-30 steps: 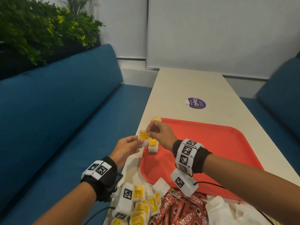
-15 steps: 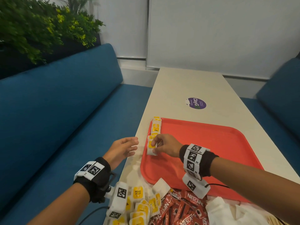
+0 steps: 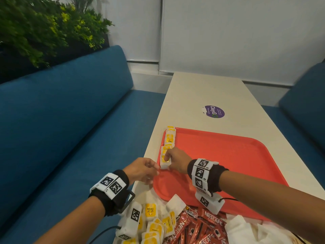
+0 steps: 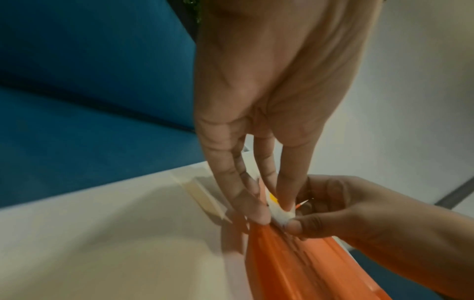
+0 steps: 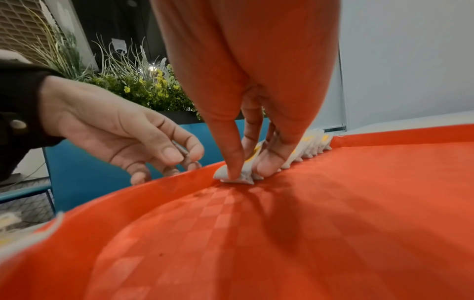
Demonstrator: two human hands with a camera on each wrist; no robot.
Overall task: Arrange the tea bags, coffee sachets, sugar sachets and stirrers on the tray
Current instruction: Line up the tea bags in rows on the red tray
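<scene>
On your left is a soft blue bench [image 3: 61, 120] with leafy green plants [image 3: 44, 27] behind it. Your left hand [image 3: 140, 170] sits just off the tray's left edge. Its fingers are loosely bent, and their tips touch the rim near the tea bag; whether they grip it is hard to tell. Next comes a neat row of tea bags [image 3: 169, 138], small white paper squares with yellow labels, lined up along the left side of the red tray [image 3: 228, 155]. The tray is smooth plastic with a faint checked pattern. Your right hand [image 3: 177, 162] pinches the nearest tea bag [image 3: 165, 162] with finger and thumb, pressing it down onto the tray. Close to you lies a heap of loose tea bags [image 3: 154, 226], then shiny red coffee sachets [image 3: 198, 229], then crinkly white sugar sachets [image 3: 237, 228], all on the pale flat table [image 3: 202, 92].
</scene>
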